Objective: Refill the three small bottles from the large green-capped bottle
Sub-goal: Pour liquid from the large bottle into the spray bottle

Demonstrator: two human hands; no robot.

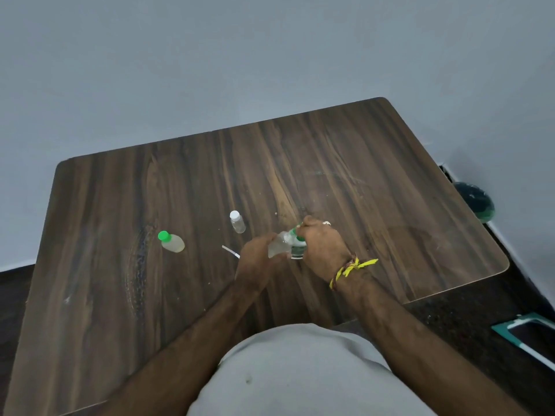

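My left hand (255,262) and my right hand (321,247) meet over the middle of the wooden table (375,181). The left hand grips a tilted clear small bottle (278,245). The right hand is closed over a clear bottle with green cap and green label (298,250), touching the tilted one. Blur hides how the two openings meet. A white-capped small bottle (237,222) stands just behind the hands. A green-capped bottle of pale yellowish liquid (171,243) stands apart to the left.
A thin white stick (230,252) lies on the table beside my left hand. A dark green round object (476,202) sits on the floor past the table's right edge. A teal-edged flat object (528,334) lies on the dark floor at lower right.
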